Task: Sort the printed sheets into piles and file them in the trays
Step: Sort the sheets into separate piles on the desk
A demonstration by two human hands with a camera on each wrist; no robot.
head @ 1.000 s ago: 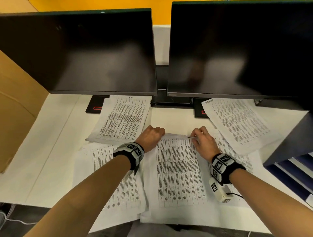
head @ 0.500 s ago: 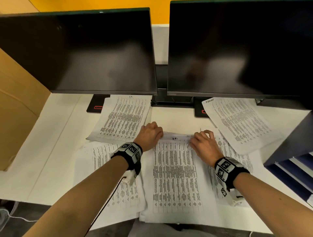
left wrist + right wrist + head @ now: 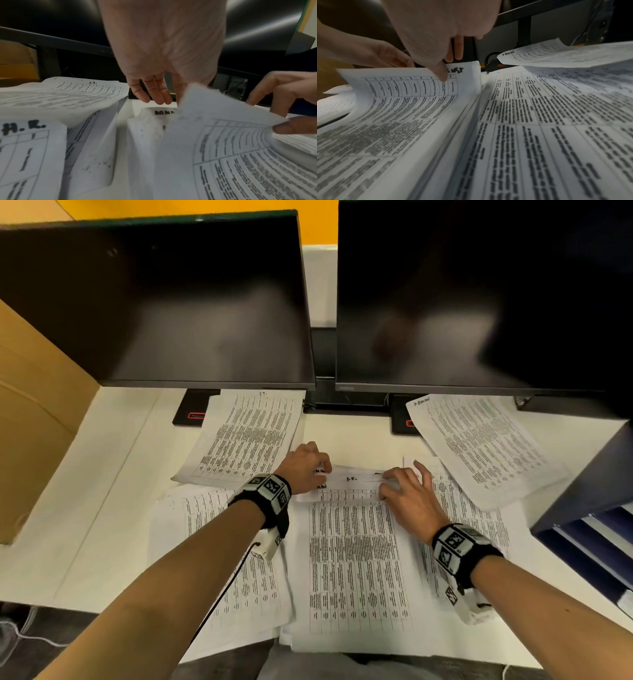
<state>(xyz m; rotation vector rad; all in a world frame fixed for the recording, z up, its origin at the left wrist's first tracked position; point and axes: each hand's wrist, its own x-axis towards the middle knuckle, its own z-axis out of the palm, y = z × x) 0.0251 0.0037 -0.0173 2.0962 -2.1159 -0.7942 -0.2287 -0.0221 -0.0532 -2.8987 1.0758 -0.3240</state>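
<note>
A stack of printed sheets (image 3: 356, 559) lies in the middle of the white desk (image 3: 102, 491). My left hand (image 3: 320, 472) pinches the far left corner of its top sheet (image 3: 406, 86). My right hand (image 3: 388, 484) pinches the far right corner, thumb on the print and fingers behind. That sheet's far edge is lifted and curled toward me, baring handwriting on the sheet below. Other piles lie at the back left (image 3: 246, 436), back right (image 3: 479, 446), left (image 3: 233, 559) and right (image 3: 479, 508). Dark blue trays (image 3: 589, 542) stand stacked at the right edge.
Two dark monitors (image 3: 171, 302) stand side by side along the back, their bases partly under the rear piles. A cardboard box (image 3: 34, 422) borders the desk's left side. A dark cabinet top overhangs the trays at right. The front desk edge is just below the piles.
Both hands stayed at the far edge of the middle stack. The top sheet's far edge has come up and curled toward me, and my right fingers have spread.
</note>
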